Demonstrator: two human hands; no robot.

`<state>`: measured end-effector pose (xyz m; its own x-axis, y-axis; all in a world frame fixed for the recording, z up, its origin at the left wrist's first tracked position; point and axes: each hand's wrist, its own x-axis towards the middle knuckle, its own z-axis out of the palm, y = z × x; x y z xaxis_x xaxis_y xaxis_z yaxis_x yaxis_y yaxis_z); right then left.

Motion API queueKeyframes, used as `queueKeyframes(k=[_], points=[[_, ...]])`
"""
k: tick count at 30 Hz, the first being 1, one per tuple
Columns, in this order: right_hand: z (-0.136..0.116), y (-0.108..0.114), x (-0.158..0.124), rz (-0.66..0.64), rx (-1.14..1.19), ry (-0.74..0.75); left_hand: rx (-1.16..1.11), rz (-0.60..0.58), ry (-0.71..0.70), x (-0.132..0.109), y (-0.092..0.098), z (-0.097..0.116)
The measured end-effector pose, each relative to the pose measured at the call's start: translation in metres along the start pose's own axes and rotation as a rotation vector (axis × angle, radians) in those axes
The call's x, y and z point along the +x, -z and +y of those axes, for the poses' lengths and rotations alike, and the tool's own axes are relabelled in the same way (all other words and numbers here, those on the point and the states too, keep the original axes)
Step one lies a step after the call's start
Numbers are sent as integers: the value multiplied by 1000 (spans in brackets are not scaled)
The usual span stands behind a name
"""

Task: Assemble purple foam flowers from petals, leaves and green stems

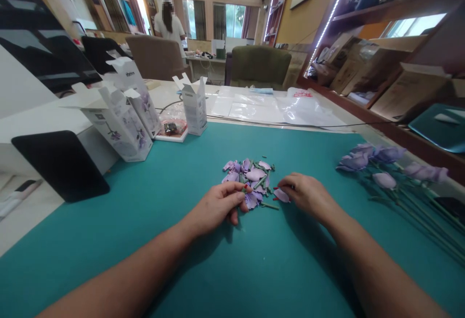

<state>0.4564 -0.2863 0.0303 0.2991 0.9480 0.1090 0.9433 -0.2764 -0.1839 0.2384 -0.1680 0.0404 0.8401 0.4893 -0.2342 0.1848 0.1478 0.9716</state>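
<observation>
A loose heap of lilac flower petals [256,175] and short green stem pieces [270,206] lies on a teal mat [218,269]. My left hand [223,201] is at the heap's near left edge, thumb and forefinger pinched on what looks like a small green piece, mostly hidden by the fingertips. Just right of the heap, my right hand [305,193] has its fingertips closed around one pale lilac petal [282,195], low over the mat. Both hands have red nails.
Long-stemmed lilac flowers [385,180] lie at the right. Opened white boxes [196,107] with flower pictures stand at the back left, near a black tablet-like panel [60,163]. Clear plastic sheets [254,107] lie beyond the mat. A person [170,24] stands in the background.
</observation>
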Motion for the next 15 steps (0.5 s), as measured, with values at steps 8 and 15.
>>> queueKeyframes(k=[8, 15], points=[[-25, 5, -6, -150, 61, 83, -10, -8, 0, 3, 0, -1], [-39, -2, -9, -151, -17, 71, 14, -37, -19, 2, 2, -4]])
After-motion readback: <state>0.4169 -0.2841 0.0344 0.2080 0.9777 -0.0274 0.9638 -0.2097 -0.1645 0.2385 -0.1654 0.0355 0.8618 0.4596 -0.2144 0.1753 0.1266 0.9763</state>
